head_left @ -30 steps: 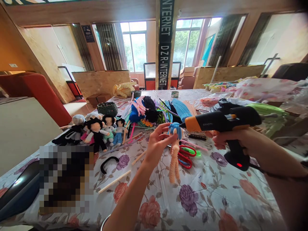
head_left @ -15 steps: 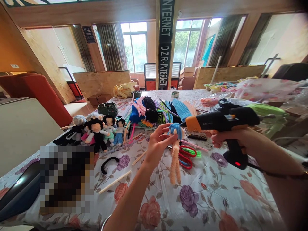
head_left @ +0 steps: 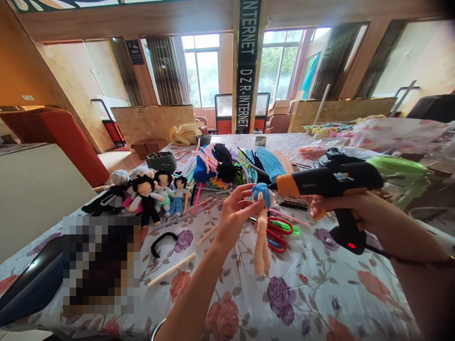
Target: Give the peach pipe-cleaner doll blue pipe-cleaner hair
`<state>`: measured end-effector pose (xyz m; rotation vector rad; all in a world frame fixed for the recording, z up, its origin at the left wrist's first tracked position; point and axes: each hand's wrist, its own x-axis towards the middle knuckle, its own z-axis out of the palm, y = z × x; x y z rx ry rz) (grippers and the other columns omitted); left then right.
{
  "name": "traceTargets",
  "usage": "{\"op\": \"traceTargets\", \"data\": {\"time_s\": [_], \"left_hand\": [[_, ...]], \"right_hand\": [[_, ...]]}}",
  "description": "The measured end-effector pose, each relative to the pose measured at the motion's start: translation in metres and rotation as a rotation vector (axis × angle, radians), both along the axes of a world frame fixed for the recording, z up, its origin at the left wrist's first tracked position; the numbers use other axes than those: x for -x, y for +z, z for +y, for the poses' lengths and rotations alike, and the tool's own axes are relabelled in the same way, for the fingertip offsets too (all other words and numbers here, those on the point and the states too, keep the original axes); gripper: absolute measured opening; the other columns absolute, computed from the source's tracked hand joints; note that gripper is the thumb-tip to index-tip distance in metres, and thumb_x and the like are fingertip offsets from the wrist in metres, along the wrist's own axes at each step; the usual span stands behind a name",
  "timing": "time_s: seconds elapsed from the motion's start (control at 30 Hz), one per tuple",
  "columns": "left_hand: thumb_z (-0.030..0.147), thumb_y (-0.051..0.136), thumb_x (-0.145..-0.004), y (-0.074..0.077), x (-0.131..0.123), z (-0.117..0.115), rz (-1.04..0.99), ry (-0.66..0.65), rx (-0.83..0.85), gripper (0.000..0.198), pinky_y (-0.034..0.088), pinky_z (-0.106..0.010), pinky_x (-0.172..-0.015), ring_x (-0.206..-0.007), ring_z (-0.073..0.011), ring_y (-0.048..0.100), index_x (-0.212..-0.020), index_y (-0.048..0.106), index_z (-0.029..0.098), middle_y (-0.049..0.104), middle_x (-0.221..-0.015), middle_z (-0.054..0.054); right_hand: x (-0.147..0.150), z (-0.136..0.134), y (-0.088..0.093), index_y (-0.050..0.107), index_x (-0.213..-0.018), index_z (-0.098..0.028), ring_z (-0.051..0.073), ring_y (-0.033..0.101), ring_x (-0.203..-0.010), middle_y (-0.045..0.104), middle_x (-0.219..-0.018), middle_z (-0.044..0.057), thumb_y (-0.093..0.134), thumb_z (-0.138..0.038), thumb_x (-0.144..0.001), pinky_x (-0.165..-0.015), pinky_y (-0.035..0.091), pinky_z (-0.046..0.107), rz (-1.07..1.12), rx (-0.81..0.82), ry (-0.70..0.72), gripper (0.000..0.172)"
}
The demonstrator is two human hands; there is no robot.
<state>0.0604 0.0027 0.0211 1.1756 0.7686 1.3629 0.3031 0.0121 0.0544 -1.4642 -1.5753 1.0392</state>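
My left hand (head_left: 239, 208) pinches a small pipe-cleaner doll (head_left: 262, 232) by its head, which has blue hair; two peach fuzzy legs hang below. In my right hand (head_left: 336, 204) is a black and orange hot glue gun (head_left: 320, 182), a red light glowing at the base of its handle. The gun's nozzle points left and meets the side of the doll's blue hair; whether it touches I cannot tell. Behind the doll lie red-handled scissors (head_left: 280, 243) and a bright green object (head_left: 295, 229) on the flowered tablecloth.
Several finished dolls (head_left: 144, 189) sit at the left near a dark green basket (head_left: 161, 162). Bundles of pipe cleaners (head_left: 270, 163) lie behind my hands. A curved black pipe cleaner (head_left: 156, 241) and a pale stick (head_left: 171, 270) rest at the left front. Green plastic wrapping (head_left: 401, 177) is at the right.
The view has shifted slightly. Both hands keep nearly the same pose, with the glue gun's nozzle still at the doll's hair.
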Motion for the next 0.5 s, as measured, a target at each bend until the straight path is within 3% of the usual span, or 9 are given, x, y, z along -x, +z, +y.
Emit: {"op": "traceTargets", "data": {"time_s": [0.1,0.23,0.4,0.5], "left_hand": [[0.03,0.077,-0.063,-0.0003,0.0002,0.0004,-0.001,0.002,-0.004,0.035,0.043,-0.025,-0.067,-0.073,-0.0134,0.059,-0.096,0.068,0.023,0.067,-0.094,-0.003],[0.03,0.077,-0.064,-0.0011,0.0003,0.0007,-0.015,-0.006,0.004,0.036,0.044,-0.024,-0.065,-0.074,-0.0139,0.06,-0.098,0.067,0.022,0.066,-0.093,-0.003],[0.029,0.077,-0.064,-0.001,0.0002,0.0001,-0.027,-0.007,0.013,0.036,0.045,-0.024,-0.067,-0.076,-0.0139,0.06,-0.098,0.067,0.022,0.066,-0.092,-0.003],[0.029,0.077,-0.064,-0.0007,0.0002,-0.0003,-0.031,-0.008,0.018,0.035,0.046,-0.024,-0.068,-0.077,-0.0143,0.06,-0.098,0.067,0.022,0.066,-0.092,-0.003]], "right_hand": [[0.003,-0.0015,0.0021,0.07,-0.061,-0.021,0.026,0.061,-0.079,0.068,-0.068,0.002,0.08,-0.041,-0.048,-0.064,0.045,0.03,0.066,0.098,-0.014,0.026],[0.0051,-0.0031,0.0033,0.072,-0.062,-0.022,0.026,0.061,-0.075,0.069,-0.07,0.004,0.078,-0.046,-0.047,-0.045,0.033,0.026,0.01,0.156,-0.124,0.028],[0.0073,-0.0045,0.0057,0.07,-0.058,-0.022,0.025,0.063,-0.082,0.071,-0.069,0.003,0.079,-0.04,-0.049,-0.065,0.047,0.028,0.131,0.054,-0.024,0.022],[0.0099,-0.0075,0.0083,0.071,-0.061,-0.023,0.025,0.065,-0.083,0.072,-0.071,0.002,0.078,-0.039,-0.051,-0.066,0.048,0.028,0.168,0.056,-0.048,0.021]]}}
